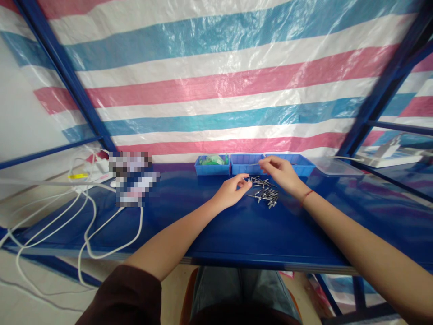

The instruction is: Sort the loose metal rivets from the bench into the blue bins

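Note:
A loose pile of metal blind rivets [269,195] with long thin stems lies on the blue table. At its left edge is my left hand [232,190], fingers curved, thumb and forefinger apart, with nothing visible between them. My right hand [278,170] is raised behind the pile, in front of the blue bins. Its thumb and forefinger pinch a thin rivet, whose stem points left over the middle blue bin [238,170]. The right blue bin [306,169] is partly hidden behind this hand.
The left blue bin [212,170] holds green and clear plastic pieces. A clear lid [336,166] lies right of the bins. White cables [91,243] and a power strip [94,178] occupy the left side, near a blurred-out item [138,187]. Blue frame posts [375,95] flank a striped sheet.

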`<state>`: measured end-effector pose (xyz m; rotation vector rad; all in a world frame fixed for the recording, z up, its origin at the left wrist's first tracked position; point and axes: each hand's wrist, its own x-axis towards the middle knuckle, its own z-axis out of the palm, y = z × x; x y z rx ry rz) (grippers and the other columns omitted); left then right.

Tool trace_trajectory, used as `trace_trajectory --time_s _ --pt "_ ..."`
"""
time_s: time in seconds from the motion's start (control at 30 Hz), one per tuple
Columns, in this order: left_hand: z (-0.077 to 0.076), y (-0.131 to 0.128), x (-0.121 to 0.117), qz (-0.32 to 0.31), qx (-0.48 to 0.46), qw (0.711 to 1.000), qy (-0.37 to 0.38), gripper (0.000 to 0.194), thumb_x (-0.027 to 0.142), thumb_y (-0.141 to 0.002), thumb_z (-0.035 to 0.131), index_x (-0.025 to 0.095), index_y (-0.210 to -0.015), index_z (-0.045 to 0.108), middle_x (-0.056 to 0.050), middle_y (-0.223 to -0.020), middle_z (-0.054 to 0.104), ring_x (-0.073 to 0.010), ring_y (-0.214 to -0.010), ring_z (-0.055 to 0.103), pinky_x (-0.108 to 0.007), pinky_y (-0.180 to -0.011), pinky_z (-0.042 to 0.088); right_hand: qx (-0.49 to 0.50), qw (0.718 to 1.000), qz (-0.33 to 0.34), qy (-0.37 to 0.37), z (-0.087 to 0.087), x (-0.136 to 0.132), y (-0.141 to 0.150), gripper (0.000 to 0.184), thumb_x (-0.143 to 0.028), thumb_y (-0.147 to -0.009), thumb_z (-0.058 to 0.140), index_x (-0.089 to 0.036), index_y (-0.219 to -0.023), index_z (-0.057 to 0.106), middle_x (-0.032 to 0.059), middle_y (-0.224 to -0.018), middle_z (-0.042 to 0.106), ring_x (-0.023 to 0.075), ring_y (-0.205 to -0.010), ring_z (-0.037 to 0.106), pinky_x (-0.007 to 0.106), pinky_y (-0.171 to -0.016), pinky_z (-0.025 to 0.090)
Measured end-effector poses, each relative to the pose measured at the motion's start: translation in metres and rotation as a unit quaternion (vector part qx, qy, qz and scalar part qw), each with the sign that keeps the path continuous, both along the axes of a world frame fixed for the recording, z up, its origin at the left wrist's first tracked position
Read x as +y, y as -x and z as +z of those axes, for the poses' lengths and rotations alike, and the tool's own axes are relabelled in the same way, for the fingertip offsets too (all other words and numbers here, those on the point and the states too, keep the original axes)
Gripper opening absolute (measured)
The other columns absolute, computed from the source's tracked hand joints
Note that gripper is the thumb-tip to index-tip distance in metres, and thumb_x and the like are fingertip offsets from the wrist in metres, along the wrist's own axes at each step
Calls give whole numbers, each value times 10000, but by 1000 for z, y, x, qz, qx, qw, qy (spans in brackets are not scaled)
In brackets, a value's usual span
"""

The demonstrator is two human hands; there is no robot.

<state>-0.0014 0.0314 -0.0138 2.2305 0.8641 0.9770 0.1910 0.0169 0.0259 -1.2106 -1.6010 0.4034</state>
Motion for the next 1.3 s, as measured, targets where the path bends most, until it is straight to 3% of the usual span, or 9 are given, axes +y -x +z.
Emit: trace_trajectory --time_s 0.1,0.17,0.3,0.43,0.6,0.73,0.87,1.1,1.3 --pt "3 3 -8 -39 124 987 -90 416 401 -874 502 252 -1262 523 -67 -1173 618 -216 -1110 542 -397 -982 397 -54 977 -203 -48 1 9 -34 138 -325 -805 539 -198 -761 571 40 -750 618 154 -675 549 291 -678 410" --pt "5 5 -12 -57 187 974 -113 393 455 -872 489 306 -1229 556 -50 -1261 566 -249 -1182 486 -449 -995 362 -102 953 -283 -42 0 13 -59 96 -285 -794 542 -198 -781 580 59 -784 632 174 -705 558 316 -708 391" --pt "7 5 -12 -69 234 963 -117 306 479 -866 493 322 -1075 653 -14 -1236 585 -245 -1156 495 -446 -978 344 -122 938 -325 -20 -8 17 -93 100 -295 -755 577 -213 -702 559 87 -740 617 246 -746 542 365 -669 335" --pt "7 4 -11 -74 224 963 -132 228 385 -886 494 284 -977 677 -10 -1131 633 -206 -1088 541 -377 -940 373 -150 933 -326 -14 -11 18 -95 135 -354 -763 573 -237 -699 554 90 -726 620 299 -789 558 369 -639 323" --pt "3 2 -6 -35 152 981 -118 198 295 -886 483 199 -896 655 -35 -973 670 -183 -939 601 -317 -856 435 -197 948 -247 -30 1 13 -68 177 -291 -806 492 -186 -728 611 112 -766 658 264 -737 586 385 -683 385" --pt "-1 -2 2 13 -16 1000 19 167 267 -885 472 162 -907 600 -37 -862 678 -144 -791 630 -274 -782 479 -250 967 -59 -8 7 0 -28 195 -366 -784 578 -206 -834 677 36 -792 689 176 -691 602 298 -664 444" --pt "-1 -4 7 -12 -135 981 139 158 263 -898 458 145 -926 559 -42 -843 670 -107 -707 633 -255 -734 496 -222 969 107 -12 2 -12 10 258 -391 -828 542 -179 -899 671 47 -835 699 156 -681 604 273 -615 452" --pt "3 -5 4 -33 -180 971 154 193 316 -867 527 136 -897 588 -32 -786 652 -95 -683 612 -224 -675 493 -113 985 129 -8 -10 -9 20 269 -395 -827 542 -161 -904 650 53 -778 693 164 -671 615 277 -600 466" --pt "1 -5 7 -8 -226 962 153 194 308 -807 605 130 -882 598 -27 -753 656 -92 -636 604 -236 -670 490 -226 965 102 -81 -1 -16 20 172 -283 -841 515 -172 -813 644 45 -787 669 142 -649 566 272 -621 432"
